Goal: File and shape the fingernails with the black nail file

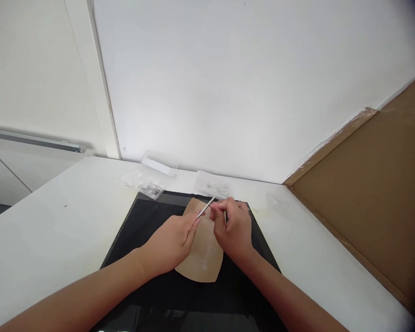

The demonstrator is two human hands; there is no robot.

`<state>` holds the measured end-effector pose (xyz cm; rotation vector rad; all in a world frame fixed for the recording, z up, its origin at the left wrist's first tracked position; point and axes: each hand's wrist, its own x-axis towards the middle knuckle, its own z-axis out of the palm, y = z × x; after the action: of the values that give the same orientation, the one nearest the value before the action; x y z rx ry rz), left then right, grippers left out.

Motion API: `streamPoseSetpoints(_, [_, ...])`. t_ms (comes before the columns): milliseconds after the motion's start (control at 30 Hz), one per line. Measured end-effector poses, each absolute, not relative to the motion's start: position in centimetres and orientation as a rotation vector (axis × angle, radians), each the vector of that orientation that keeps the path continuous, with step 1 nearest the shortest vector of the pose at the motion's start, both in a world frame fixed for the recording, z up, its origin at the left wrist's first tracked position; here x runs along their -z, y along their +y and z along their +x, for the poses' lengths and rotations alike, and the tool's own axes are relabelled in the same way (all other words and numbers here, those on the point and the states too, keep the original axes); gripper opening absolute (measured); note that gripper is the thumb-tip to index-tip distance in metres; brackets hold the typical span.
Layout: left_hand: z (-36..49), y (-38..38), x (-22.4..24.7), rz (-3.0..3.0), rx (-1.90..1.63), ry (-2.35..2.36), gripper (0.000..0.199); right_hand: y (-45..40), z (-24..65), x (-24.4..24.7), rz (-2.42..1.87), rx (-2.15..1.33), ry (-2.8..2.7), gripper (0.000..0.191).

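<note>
My left hand pinches the lower end of a thin, light-coloured strip, which tilts up to the right. Close beside the strip's upper part, my right hand has its thumb and fingers pressed together; whatever is between them is too small to make out. Under both hands lies a tan, curved-edged sheet with a clear, shiny patch on it. The sheet rests on a black mat.
Behind the mat on the white table are a clear plastic bag, a small printed packet and a white paper strip. Brown cardboard stands at the right, and a white wall rises behind.
</note>
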<state>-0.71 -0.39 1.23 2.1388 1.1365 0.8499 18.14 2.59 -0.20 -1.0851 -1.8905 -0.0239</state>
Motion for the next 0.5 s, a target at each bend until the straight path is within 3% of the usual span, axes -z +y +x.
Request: streamPoseSetpoints(500, [-0.7,-0.44,-1.72,2.087,-0.827,1.149,0.039,2.69,18.0,-0.05,-1.114,-0.012,-1.842,0.022])
